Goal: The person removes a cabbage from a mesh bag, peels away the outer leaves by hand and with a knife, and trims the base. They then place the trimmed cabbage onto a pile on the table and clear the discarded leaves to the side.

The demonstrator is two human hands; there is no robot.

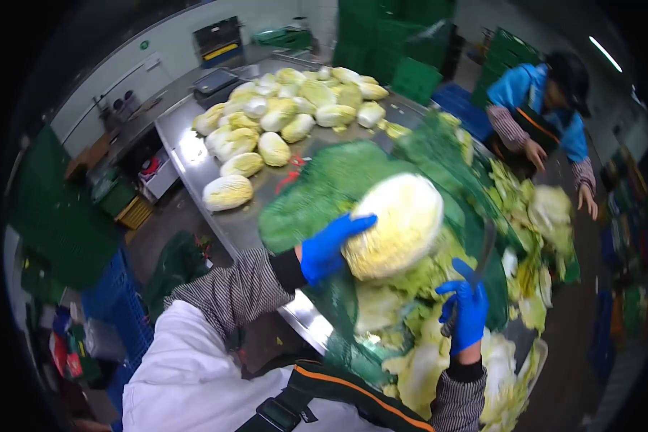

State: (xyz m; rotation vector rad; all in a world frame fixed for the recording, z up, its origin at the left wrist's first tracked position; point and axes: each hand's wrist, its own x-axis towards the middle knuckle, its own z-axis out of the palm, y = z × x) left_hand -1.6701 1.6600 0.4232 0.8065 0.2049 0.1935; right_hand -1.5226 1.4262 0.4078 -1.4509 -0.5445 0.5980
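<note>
My left hand (333, 247), in a blue glove, grips the lower left side of a trimmed napa cabbage (399, 223), pale yellow with a white base. The cabbage is over a green mesh sack (324, 183) spread on the metal table. Just right of and below it, my right hand (466, 306), also blue-gloved, holds a knife (488, 245). Its dark blade points up and away, apart from the cabbage, and the fingers partly hide the handle. Loose outer leaves (417, 367) lie beneath and around my right hand.
Several trimmed cabbages (273, 115) are heaped at the far end of the metal table (194, 165). To the right, a person in a blue vest (515, 86) bends beside more leaves (551, 209). Blue crates (122, 302) and green crates (61, 209) stand at the left.
</note>
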